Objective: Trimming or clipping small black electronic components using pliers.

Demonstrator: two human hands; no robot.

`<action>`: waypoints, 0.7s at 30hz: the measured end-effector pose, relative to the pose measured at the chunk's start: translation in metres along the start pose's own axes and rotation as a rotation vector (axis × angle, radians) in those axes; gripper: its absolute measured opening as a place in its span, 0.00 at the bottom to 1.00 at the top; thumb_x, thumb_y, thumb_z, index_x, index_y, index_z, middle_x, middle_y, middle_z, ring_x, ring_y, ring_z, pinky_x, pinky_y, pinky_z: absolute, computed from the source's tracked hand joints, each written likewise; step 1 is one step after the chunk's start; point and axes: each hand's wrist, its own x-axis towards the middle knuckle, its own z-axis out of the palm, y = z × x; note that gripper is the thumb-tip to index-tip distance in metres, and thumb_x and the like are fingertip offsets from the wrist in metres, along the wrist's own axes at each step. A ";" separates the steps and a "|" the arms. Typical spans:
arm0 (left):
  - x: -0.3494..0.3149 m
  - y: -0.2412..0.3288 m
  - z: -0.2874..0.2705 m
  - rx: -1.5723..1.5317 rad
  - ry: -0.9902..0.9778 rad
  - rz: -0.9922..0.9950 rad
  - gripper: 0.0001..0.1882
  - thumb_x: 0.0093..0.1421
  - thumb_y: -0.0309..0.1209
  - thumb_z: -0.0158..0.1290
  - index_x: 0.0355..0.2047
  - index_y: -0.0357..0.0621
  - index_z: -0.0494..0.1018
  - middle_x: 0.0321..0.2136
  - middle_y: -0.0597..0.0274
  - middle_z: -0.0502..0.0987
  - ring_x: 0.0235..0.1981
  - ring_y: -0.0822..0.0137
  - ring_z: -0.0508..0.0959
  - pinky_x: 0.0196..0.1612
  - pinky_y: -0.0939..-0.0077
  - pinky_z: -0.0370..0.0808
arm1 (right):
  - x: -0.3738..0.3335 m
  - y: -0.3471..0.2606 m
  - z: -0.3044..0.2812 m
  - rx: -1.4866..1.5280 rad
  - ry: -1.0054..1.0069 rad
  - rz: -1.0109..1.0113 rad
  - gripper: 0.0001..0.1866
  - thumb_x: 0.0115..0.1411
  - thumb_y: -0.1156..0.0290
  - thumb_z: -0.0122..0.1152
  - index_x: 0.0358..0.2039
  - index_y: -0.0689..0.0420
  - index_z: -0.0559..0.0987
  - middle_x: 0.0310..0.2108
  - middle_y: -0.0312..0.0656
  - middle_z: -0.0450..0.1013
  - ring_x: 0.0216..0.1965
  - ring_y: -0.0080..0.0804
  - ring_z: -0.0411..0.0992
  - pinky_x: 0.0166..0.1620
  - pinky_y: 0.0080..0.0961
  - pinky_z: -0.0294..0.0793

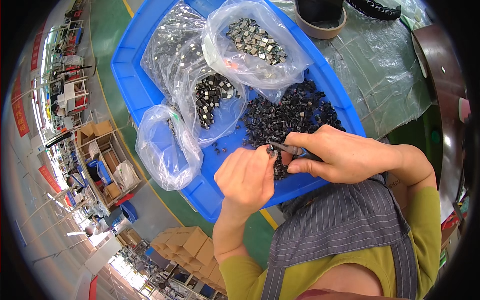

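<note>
My left hand (247,177) is closed, pinching a small dark part (271,150) between thumb and forefinger. In my right hand (340,155) is a pair of small pliers or cutters (298,151) with dark blue grips, its metal tip touching or very near that part. Both hands are over the near edge of a blue plastic tray (357,112). Beneath them spreads a loose heap of small black parts (267,117). Farther back in the tray, a clear bag (212,100) holds black parts with silvery faces, and another clear bag (255,42) holds square metallic pieces.
A third clear bag (167,155) hangs over the tray's left rim. More metallic pieces lie under plastic (175,35) at the back left. A tape roll (320,27) stands on the plastic-covered table (375,65). Cardboard boxes (187,250) and shelving are at left beyond the green floor.
</note>
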 end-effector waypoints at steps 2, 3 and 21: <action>0.000 0.000 0.000 0.000 0.104 0.095 0.12 0.50 0.17 0.55 0.37 0.32 0.74 0.21 0.58 0.75 0.20 0.63 0.76 0.22 0.76 0.72 | 0.003 -0.012 -0.008 0.090 0.013 0.114 0.12 0.63 0.66 0.53 0.38 0.64 0.70 0.24 0.56 0.73 0.29 0.57 0.72 0.32 0.44 0.69; -0.001 0.000 0.000 0.002 0.107 0.093 0.12 0.50 0.17 0.55 0.37 0.32 0.74 0.21 0.58 0.75 0.20 0.63 0.76 0.22 0.76 0.72 | 0.005 -0.016 -0.011 0.182 0.029 0.228 0.12 0.63 0.66 0.53 0.38 0.64 0.70 0.24 0.55 0.73 0.30 0.57 0.72 0.32 0.43 0.70; -0.010 -0.006 0.009 -0.227 0.276 -0.004 0.16 0.48 0.14 0.60 0.36 0.38 0.70 0.35 0.48 0.78 0.29 0.60 0.81 0.29 0.74 0.79 | 0.002 -0.002 0.000 -0.029 -0.001 0.126 0.10 0.61 0.70 0.54 0.38 0.64 0.71 0.25 0.54 0.74 0.30 0.56 0.73 0.32 0.42 0.70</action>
